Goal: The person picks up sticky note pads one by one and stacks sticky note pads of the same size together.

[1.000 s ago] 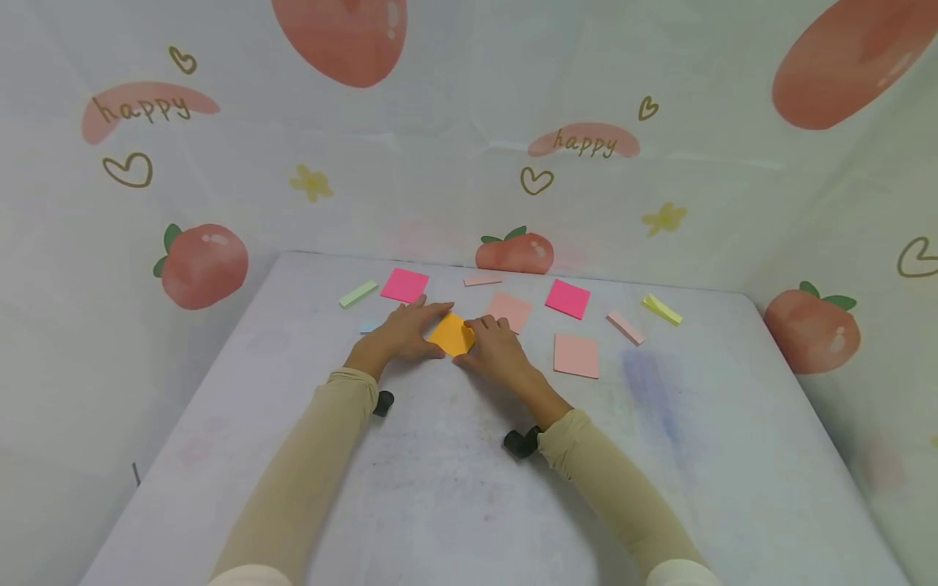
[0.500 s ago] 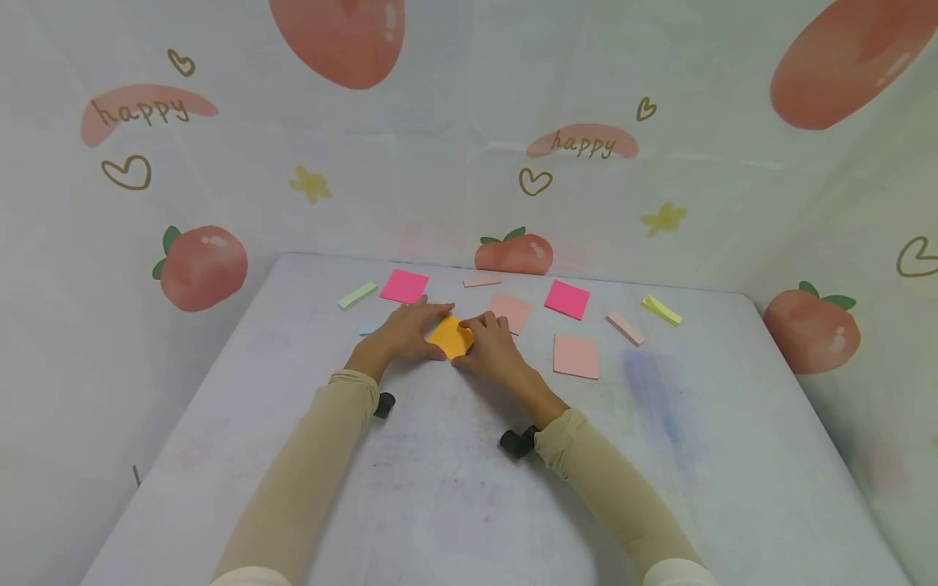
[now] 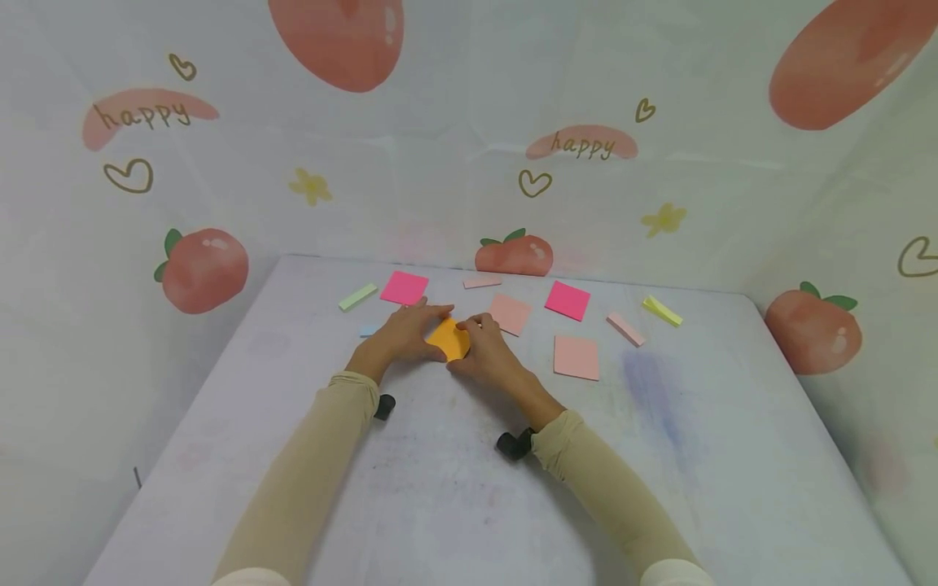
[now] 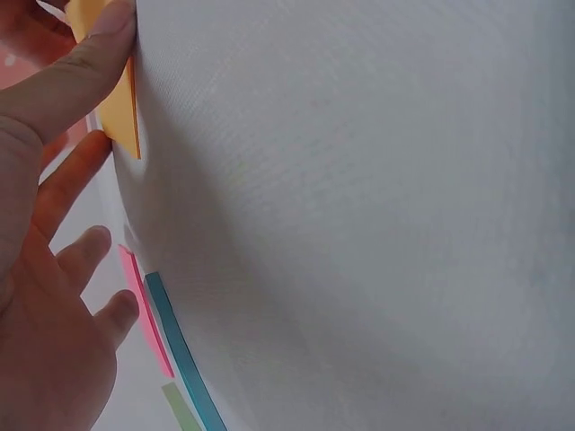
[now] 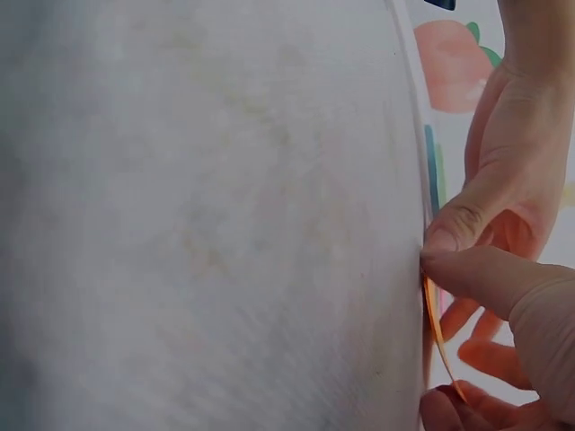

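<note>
Between the two hands is an orange sticky note [image 3: 448, 339], standing slightly bent off the table. My left hand [image 3: 405, 334] holds its left side; in the left wrist view the thumb [image 4: 94, 54] lies across the note and the index finger touches its edge. My right hand [image 3: 493, 352] grips the right side by its corners. The right wrist view shows the note's edge [image 5: 437, 328] curved between the right thumb and fingers. Beyond the left hand lie a pink sticky note [image 3: 405, 287] and a partly hidden blue strip pad [image 3: 369, 331].
Around the table's back lie a green strip pad [image 3: 357, 297], two light pink notes [image 3: 576, 358], another bright pink note [image 3: 567, 301], two pale pink strips [image 3: 625, 330] and a yellow strip [image 3: 662, 311]. A printed cloth [image 3: 454, 122] hangs behind the table [image 3: 440, 505].
My right hand has shifted slightly left, and the orange note's right side has curved up, so less of its width shows. The left hand has hardly moved.
</note>
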`<state>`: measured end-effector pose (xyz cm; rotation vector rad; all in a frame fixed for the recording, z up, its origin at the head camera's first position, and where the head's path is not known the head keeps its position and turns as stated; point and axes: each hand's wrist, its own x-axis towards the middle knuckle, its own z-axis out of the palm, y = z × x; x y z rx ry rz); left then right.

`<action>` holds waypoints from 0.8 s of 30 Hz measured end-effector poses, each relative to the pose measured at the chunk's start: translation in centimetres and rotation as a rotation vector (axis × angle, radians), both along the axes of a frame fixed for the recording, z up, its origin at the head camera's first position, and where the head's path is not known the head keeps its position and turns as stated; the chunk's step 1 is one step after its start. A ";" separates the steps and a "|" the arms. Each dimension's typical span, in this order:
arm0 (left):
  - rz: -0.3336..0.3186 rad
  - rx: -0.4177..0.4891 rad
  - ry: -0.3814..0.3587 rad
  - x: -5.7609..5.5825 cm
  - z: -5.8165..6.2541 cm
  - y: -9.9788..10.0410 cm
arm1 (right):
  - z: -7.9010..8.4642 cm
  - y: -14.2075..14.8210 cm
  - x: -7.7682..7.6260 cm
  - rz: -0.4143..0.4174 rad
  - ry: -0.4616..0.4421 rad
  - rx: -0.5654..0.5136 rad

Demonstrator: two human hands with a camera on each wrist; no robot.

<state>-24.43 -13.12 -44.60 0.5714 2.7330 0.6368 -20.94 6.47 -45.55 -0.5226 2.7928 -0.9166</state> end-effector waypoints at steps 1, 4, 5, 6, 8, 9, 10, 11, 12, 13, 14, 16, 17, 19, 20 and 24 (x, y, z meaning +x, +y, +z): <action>0.001 -0.001 -0.001 0.0 0.0 0.0 | 0.0 0.0 -0.1 -0.003 0.002 0.007; -0.001 -0.004 -0.007 0.0 -0.1 0.0 | 0.2 0.0 -0.2 -0.004 0.001 0.022; -0.002 -0.003 -0.010 0.0 -0.1 0.0 | 0.2 0.1 -0.3 -0.004 -0.001 0.029; -0.002 -0.003 -0.014 0.0 -0.1 0.0 | 0.2 0.1 -0.4 -0.005 -0.005 0.032; -0.003 0.000 -0.020 0.0 -0.1 0.0 | 0.2 0.3 -0.5 -0.008 -0.014 0.028; 0.000 0.003 -0.027 0.0 -0.1 0.0 | 0.2 0.4 -0.6 -0.012 -0.017 0.026; 0.003 0.006 -0.033 0.0 0.0 0.0 | 0.2 0.5 -0.6 -0.018 -0.021 0.014; 0.003 0.010 -0.036 0.1 0.0 0.0 | 0.2 0.6 -0.7 -0.025 -0.026 -0.010; 0.006 0.013 -0.041 0.1 0.0 0.0 | 0.2 0.7 -0.8 -0.033 -0.031 -0.039; 0.008 0.016 -0.045 0.1 0.1 0.0 | 0.2 0.8 -0.8 -0.041 -0.034 -0.070; 0.012 0.020 -0.050 0.1 0.1 0.0 | 0.2 0.9 -0.9 -0.049 -0.034 -0.099; 0.020 0.030 -0.058 0.2 0.1 0.0 | 0.2 1.0 -1.0 -0.065 -0.032 -0.159; 0.022 0.033 -0.060 0.2 0.1 0.1 | 0.2 1.1 -1.0 -0.072 -0.028 -0.182; 0.025 0.035 -0.061 0.2 0.0 0.1 | 0.1 1.2 -1.1 -0.088 -0.022 -0.203; 0.025 0.038 -0.061 0.2 -0.1 0.2 | 0.0 1.2 -1.2 -0.100 -0.024 -0.209; 0.040 0.042 -0.061 0.3 -0.2 0.4 | -0.2 1.6 -1.5 -0.181 -0.087 -0.305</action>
